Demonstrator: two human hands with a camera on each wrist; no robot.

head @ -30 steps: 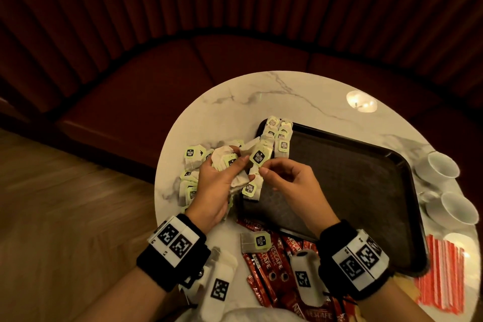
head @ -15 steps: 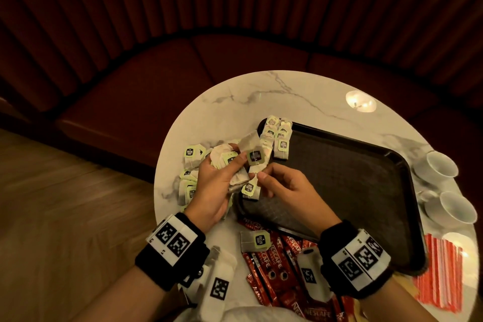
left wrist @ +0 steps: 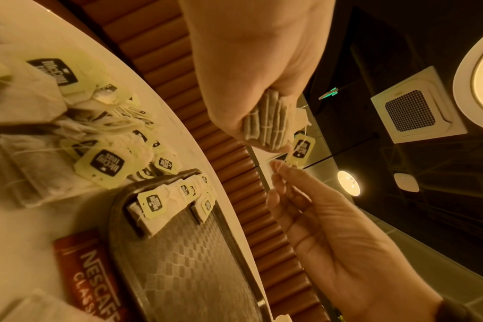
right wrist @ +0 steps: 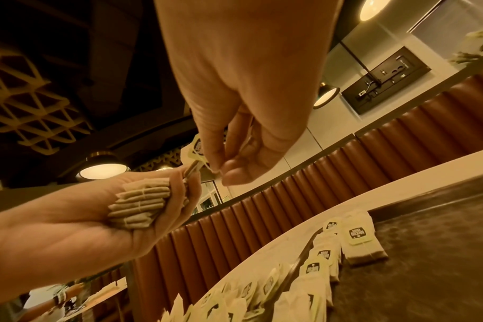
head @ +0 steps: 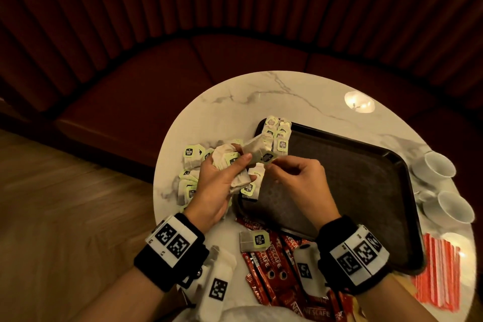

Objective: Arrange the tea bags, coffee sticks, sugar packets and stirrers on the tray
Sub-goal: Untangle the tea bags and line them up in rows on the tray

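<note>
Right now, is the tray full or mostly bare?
Mostly bare: the tray holds only one row of tea bags at its far left corner.

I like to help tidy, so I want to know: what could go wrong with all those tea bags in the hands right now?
The left hand grips a thick bunch of tea bags while the right hand pinches one tag; a hard pull might drag other bags out, or tangle their strings. The row of tea bags sits right at the tray corner, partly over the rim, so a bump could push some off.
</note>
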